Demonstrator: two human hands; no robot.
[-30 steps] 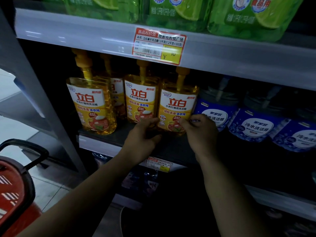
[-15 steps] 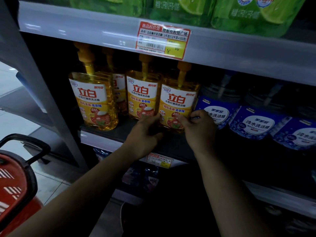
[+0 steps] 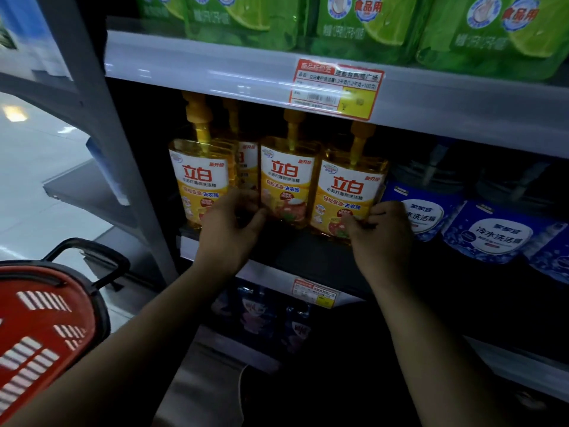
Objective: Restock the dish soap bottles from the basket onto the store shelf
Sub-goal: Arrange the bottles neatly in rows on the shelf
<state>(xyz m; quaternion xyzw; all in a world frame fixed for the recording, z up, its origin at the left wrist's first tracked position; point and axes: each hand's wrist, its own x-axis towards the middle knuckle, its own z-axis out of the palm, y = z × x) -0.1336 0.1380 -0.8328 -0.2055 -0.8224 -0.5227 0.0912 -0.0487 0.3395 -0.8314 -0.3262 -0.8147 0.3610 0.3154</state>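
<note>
My right hand [image 3: 381,238] pinches the lower right corner of the rightmost dish soap bottle [image 3: 348,192], upright on the shelf [image 3: 295,251] beside the blue pouches [image 3: 489,238], while my left hand [image 3: 229,234] grips the middle bottle [image 3: 284,180] by its lower left edge, both bottles just ahead of me.

1. Dish soap bottles [image 3: 288,180]: clear, glossy plastic with smooth, shiny labels.
2. Basket [image 3: 46,318]: red plastic, with a matt black handle.
3. Shelf upright [image 3: 101,118]: smooth grey metal, matt.
4. Green pouches [image 3: 369,23]: glossy plastic film.
5. Price tag [image 3: 335,87]: printed paper.
</note>
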